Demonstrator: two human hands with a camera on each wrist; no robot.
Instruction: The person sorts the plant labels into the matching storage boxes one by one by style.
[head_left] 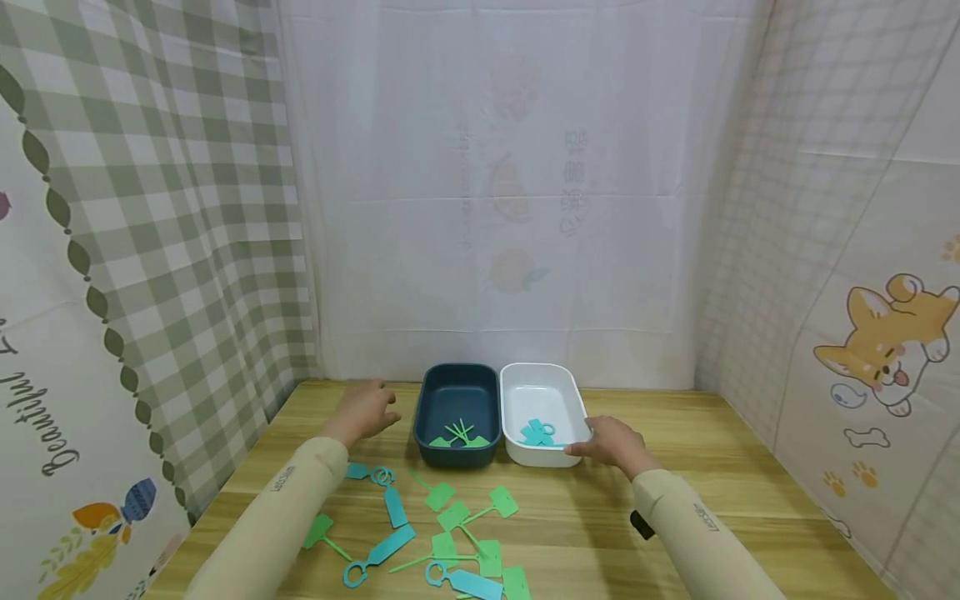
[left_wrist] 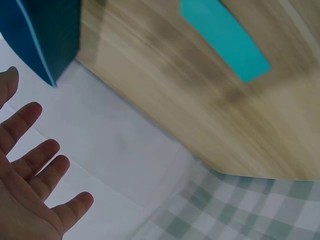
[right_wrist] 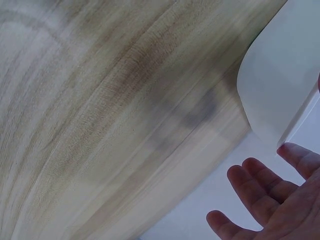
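Note:
My left hand (head_left: 366, 413) hovers left of a dark blue bin (head_left: 458, 372), its fingers spread and loosely bent with nothing in them. In the left wrist view the fingers (left_wrist: 48, 172) are apart from the bin's wall. My right hand (head_left: 613, 444) touches the front right corner of a white bin (head_left: 543, 457), thumb along the front, index fingertip (right_wrist: 286, 148) right at the rim, other fingers extended. Several blue ring-ended tags (head_left: 537, 432) lie in the white bin. Green plant labels (head_left: 474, 442) with thin stems stand crossed in the dark bin.
Loose green labels (head_left: 490, 558) and blue ring tags (head_left: 392, 543) are scattered over the wooden table (head_left: 720, 500) in front of the bins. A white cloth (head_left: 420, 275) hangs behind, and a checked cloth (head_left: 247, 275) borders the left side. The two bins stand side by side.

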